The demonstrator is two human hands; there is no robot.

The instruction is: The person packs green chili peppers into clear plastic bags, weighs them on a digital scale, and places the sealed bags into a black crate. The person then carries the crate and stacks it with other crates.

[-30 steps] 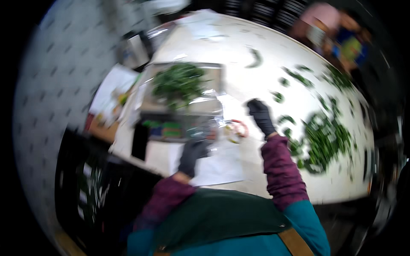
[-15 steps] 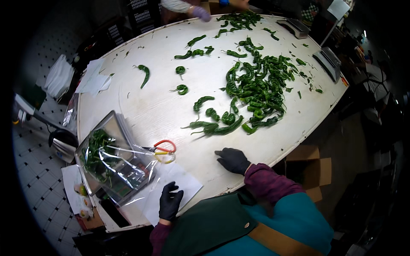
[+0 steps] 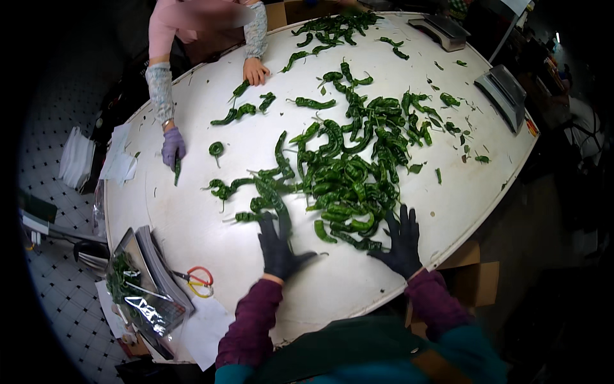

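Glossy, wrinkled, curling green peppers (image 3: 348, 182): loosely heaped mid-way across the smooth, off-white tabletop (image 3: 470, 205).
Black-gloved left hand (image 3: 278, 249): open, fingers spread, fingertips at the heap's near left edge.
Black-gloved right hand (image 3: 403, 246): open, fingers splayed just beside the heap.
Red-and-yellow, loop-handled scissors (image 3: 189, 278): lying farther left.

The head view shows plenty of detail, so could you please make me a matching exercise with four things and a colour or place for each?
Things:
1. Scissors
2. Wearer's left hand
3. Cardboard box
4. Co-worker's gloved hand

Colours and places:
A. In purple
B. Brown, beyond the near right edge of the table
C. Partly red, partly yellow
D. In black, at the green peppers

Pairs: 1-C; 2-D; 3-B; 4-A
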